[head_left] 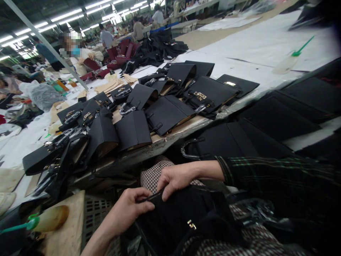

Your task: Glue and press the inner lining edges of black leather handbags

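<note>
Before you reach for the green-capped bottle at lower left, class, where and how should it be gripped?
I'd grip the bottle round its wide body, from above and the side nearer the left hand: it appears to lie on its side, rounded end toward that hand, thin spout pointing away.

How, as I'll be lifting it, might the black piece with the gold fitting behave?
The black piece would probably flop, as it lies in soft folds. The gold fitting looks small, so likely adds little weight.
</note>
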`<action>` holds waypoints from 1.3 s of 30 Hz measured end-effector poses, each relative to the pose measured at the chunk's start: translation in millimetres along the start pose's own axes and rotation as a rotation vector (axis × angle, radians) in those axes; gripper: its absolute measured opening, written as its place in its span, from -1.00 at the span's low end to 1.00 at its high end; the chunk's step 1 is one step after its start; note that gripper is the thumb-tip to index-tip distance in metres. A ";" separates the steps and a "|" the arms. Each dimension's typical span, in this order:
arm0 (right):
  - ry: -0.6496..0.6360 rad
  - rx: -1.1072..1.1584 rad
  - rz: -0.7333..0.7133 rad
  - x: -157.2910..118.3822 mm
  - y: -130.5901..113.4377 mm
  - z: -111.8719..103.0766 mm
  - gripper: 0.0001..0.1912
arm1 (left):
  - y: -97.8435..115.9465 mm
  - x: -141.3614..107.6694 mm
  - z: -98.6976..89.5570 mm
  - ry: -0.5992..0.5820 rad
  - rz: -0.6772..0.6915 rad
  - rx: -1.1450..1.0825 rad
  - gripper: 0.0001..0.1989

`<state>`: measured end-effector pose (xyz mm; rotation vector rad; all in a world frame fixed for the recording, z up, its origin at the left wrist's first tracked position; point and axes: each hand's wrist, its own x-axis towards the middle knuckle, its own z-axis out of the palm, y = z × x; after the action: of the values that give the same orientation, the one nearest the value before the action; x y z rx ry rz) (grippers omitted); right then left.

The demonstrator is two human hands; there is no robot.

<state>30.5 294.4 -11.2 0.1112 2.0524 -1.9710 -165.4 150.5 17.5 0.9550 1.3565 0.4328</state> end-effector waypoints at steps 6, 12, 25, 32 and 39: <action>-0.012 0.088 -0.056 -4.3 -0.2 3.7 -0.64 | 6.6 -10.0 1.3 0.008 0.039 -0.014 -0.80; -0.071 0.024 -0.106 -7.3 -7.1 8.2 -0.64 | 3.3 -15.0 9.3 0.037 0.039 -0.054 -0.85; 0.112 -0.521 0.070 0.2 -48.6 29.0 -0.76 | 3.8 -15.5 14.5 0.123 0.115 -0.050 -0.71; 0.319 -0.713 0.217 -12.1 -60.6 14.2 -0.81 | 21.7 -24.1 21.7 0.244 0.107 -0.231 -0.33; 0.334 -0.775 0.321 2.9 -37.7 23.6 -0.73 | 5.9 -8.2 52.0 0.424 0.017 -0.197 -0.21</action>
<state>21.8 268.4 24.0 0.5813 2.6493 -0.9266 -116.5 130.8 23.6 0.7360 1.6499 0.7999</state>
